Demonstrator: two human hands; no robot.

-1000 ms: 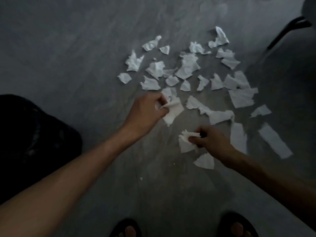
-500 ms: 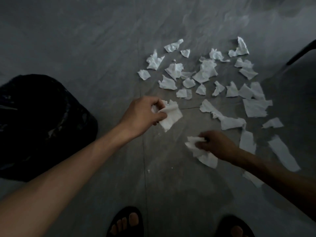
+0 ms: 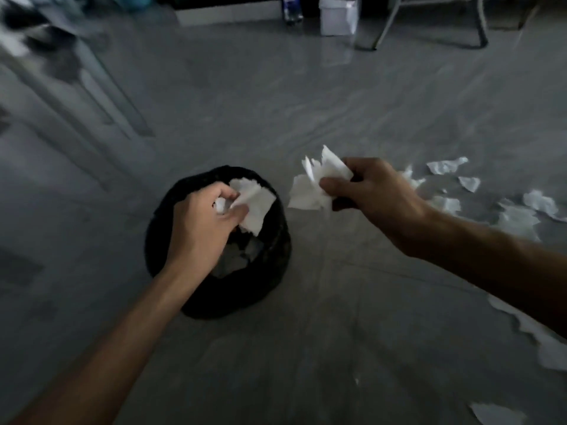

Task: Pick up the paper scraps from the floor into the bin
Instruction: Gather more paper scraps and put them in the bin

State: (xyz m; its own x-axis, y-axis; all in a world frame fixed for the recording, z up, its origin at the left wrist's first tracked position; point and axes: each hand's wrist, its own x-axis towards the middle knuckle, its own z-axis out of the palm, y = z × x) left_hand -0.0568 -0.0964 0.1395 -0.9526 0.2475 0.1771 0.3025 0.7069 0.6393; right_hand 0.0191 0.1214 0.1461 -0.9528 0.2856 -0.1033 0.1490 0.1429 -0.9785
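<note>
The left hand (image 3: 204,223) is seen over the mouth of the bin (image 3: 277,240), fingers curled shut around a white scrap (image 3: 254,207) that is pinched between thumb and fingers and hangs above the opening. The bin is lined with a black bag and stands on the grey floor (image 3: 306,118); pale pieces of paper (image 3: 242,256) are visible down inside it. Just right of the bin's rim, the right hand (image 3: 371,194) is held in the air, closed on a bunch of scraps (image 3: 313,185) whose torn edges stick out to the left and upward. Further right, loose scraps (image 3: 518,216) are scattered on the floor behind and below the right forearm, with one more piece (image 3: 497,414) noted at the lower right edge. At the far top of the view, a white container (image 3: 337,16) and chair legs (image 3: 429,23) are noted, blurred.
</note>
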